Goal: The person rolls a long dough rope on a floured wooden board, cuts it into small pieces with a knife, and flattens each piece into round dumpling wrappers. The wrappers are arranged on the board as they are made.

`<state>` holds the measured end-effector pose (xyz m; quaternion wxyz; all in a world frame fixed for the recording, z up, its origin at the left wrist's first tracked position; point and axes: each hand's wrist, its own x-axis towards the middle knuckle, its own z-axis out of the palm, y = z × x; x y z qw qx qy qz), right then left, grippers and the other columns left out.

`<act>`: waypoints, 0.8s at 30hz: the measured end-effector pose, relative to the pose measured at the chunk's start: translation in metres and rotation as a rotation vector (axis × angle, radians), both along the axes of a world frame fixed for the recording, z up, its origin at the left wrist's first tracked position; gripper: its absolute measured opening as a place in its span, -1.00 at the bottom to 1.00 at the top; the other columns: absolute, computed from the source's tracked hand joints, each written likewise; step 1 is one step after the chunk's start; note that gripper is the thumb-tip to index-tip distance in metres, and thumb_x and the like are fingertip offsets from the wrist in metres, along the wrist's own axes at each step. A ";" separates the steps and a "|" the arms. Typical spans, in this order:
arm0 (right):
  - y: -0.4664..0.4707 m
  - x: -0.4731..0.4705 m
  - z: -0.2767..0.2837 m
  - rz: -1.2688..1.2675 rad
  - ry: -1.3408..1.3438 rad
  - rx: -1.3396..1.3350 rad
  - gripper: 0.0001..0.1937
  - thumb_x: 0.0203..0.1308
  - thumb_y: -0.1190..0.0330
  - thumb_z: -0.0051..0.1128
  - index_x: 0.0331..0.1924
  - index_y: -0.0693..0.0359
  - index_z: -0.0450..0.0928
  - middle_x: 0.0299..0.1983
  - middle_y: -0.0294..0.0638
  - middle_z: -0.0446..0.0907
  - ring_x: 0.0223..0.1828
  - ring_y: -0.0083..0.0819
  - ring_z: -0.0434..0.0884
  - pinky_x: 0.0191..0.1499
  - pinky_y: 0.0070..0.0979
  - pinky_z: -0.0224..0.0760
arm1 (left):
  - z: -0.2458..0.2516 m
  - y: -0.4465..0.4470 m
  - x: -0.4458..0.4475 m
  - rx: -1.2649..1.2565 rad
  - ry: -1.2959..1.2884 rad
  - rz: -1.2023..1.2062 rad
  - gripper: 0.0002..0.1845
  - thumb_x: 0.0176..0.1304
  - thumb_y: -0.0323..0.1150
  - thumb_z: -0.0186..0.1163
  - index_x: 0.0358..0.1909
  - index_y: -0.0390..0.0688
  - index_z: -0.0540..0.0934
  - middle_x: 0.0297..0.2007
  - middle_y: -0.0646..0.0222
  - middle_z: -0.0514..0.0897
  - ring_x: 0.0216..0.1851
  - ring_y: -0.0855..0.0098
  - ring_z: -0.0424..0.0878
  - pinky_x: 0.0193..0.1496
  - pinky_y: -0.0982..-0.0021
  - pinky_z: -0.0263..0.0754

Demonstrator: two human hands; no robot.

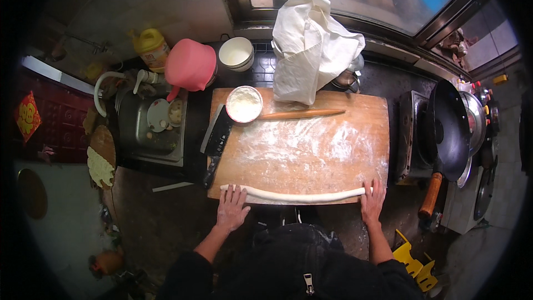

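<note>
A long rope of white dough (304, 197) lies along the near edge of a floured wooden board (287, 146). My left hand (232, 208) rests flat on the rope's left end, fingers pointing away from me. On the right end lie the fingers of my right hand (373, 202). Neither hand is closed around the dough. Farther back on the board are a wooden rolling pin (304, 113) and a bowl of flour (244, 104). A cleaver (216, 141) with a dark blade and handle lies at the board's left edge.
A white cloth (312, 46) covers something behind the board. Left of it stand stacked white bowls (236, 52), a pink ladle-like vessel (191, 64) and a yellow jug (152, 50). A steel sink (137, 141) holds dishes. On the right, a black wok (452, 133) stands tilted by the stove.
</note>
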<state>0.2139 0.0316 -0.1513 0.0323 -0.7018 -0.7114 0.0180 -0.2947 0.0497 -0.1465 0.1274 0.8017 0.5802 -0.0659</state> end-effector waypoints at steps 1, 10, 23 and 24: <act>0.010 0.002 -0.003 -0.017 0.003 0.000 -0.47 0.37 0.28 -0.04 0.43 0.09 0.34 0.45 0.05 0.27 0.51 0.07 0.16 0.52 0.09 -0.13 | -0.001 0.004 -0.001 0.004 0.012 -0.025 -0.18 0.27 0.03 0.22 0.46 -0.22 0.29 0.46 0.00 0.24 0.52 -0.06 0.09 0.57 -0.16 -0.17; 0.160 -0.053 -0.003 0.034 0.235 0.256 -0.45 0.37 0.29 -0.07 0.41 0.30 0.32 0.44 0.19 0.27 0.50 0.10 0.20 0.53 0.02 -0.08 | -0.003 0.161 0.105 0.108 -0.199 -0.084 -0.28 0.36 -0.13 0.11 0.42 -0.41 0.29 0.49 -0.11 0.19 0.56 -0.03 0.04 0.60 -0.01 -0.19; 0.040 -0.123 0.003 0.194 0.363 -0.179 -0.33 0.34 0.14 0.10 0.49 0.10 0.21 0.52 0.07 0.15 0.56 0.12 0.09 0.51 0.09 -0.06 | -0.005 0.069 0.146 -0.035 -0.175 -0.339 -0.19 0.40 0.01 0.09 0.54 -0.23 0.15 0.53 0.10 0.18 0.57 0.16 0.06 0.58 -0.06 -0.17; 0.060 -0.116 0.001 0.189 0.351 -0.149 -0.34 0.35 0.14 0.09 0.50 0.09 0.21 0.52 0.07 0.15 0.55 0.12 0.09 0.51 0.09 -0.07 | -0.002 0.090 0.153 -0.019 -0.203 -0.284 -0.19 0.41 0.00 0.07 0.54 -0.26 0.12 0.53 0.07 0.16 0.58 0.16 0.03 0.59 -0.06 -0.21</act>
